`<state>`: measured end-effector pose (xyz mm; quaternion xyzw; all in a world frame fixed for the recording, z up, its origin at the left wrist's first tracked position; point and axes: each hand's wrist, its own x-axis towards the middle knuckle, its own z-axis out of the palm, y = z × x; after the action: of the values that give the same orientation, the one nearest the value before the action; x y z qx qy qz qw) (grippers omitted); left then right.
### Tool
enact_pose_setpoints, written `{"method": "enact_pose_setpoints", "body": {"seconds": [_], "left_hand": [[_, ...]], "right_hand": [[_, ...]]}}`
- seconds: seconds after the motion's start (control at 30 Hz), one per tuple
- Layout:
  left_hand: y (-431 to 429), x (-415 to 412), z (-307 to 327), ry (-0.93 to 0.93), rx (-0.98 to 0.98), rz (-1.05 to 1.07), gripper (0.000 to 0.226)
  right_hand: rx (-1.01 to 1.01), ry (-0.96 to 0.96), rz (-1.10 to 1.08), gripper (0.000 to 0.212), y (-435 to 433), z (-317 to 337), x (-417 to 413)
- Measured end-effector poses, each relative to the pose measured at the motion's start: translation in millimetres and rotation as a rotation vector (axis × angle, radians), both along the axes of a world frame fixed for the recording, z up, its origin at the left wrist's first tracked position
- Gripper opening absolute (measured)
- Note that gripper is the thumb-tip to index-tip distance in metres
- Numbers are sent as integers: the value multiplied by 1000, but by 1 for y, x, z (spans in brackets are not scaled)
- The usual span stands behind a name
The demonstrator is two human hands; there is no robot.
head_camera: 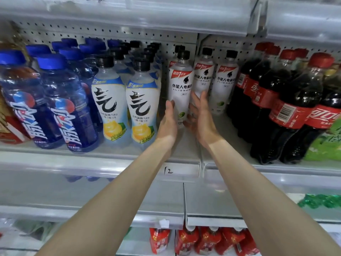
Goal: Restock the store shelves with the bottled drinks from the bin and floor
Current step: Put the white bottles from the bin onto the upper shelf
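Task thing: white plastic bottle with a black cap and black lettering [180,87], upright on the grey metal shelf [186,146], at the front of its row, a second black cap showing just behind it.
Left hand: left hand [167,120] lies with straight fingers pressed flat to the bottle's left side; nothing is clasped.
Right hand: right hand [200,117] grips the same bottle low on its right side, thumb toward the front, fingers reaching up between it and the next one.
Neighbours, right: two matching white bottles [226,80] stand further back, then dark cola bottles with red caps and red labels [295,100].
Neighbours, left: two pale bottles with lemon-print labels and black caps [143,100], just beside the held one; then deep-blue bottles with blue caps [60,100].
Shelf edge: clear price strip with a handwritten "12" [168,170].
Lower shelf: red shrink-wrapped packs [203,241].
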<state>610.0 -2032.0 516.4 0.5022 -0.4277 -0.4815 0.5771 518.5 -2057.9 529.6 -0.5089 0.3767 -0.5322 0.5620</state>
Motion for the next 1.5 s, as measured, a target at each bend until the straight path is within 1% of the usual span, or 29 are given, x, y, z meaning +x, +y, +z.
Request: {"method": "enact_pose_setpoints", "body": {"seconds": [0.07,0.37,0.57,0.73,0.87,0.9,1.0,1.07,1.13,1.23,1.27,1.37,1.43,1.5], "left_hand": [[-4,0,-2,-12,-19,3,58],[-11,-1,-3,7,-38,31,58],[-11,0,0,14,-11,21,57],[-4,-1,6,3,8,26,56],[4,-4,9,-21,15,61,56],[8,-5,8,-24,26,72,56],[26,-9,6,-10,17,61,56],[41,-11,5,-18,15,58,54],[59,-14,6,-31,10,58,47],[94,-15,9,-54,-25,37,22],[108,-16,9,-48,-18,36,19],[148,-16,5,-79,27,44,14],[171,-16,-6,-94,74,45,16],[194,-15,-24,-114,126,30,22]], "right_hand": [[-16,-1,1,63,-4,-2,0],[-6,5,-24,60,-12,-1,5],[5,-5,-14,56,-13,2,4],[16,35,-26,54,-7,6,5],[8,94,-46,38,4,6,-1],[16,101,-46,39,9,6,-4],[59,129,-60,52,24,9,-13],[100,140,-120,53,36,12,-16],[109,141,-151,44,53,15,-21],[55,167,-158,26,83,14,-32],[43,171,-165,22,94,12,-37],[39,193,-165,13,127,4,-52],[70,233,-152,15,150,-6,-60],[112,261,-134,19,171,-23,-67]]}}
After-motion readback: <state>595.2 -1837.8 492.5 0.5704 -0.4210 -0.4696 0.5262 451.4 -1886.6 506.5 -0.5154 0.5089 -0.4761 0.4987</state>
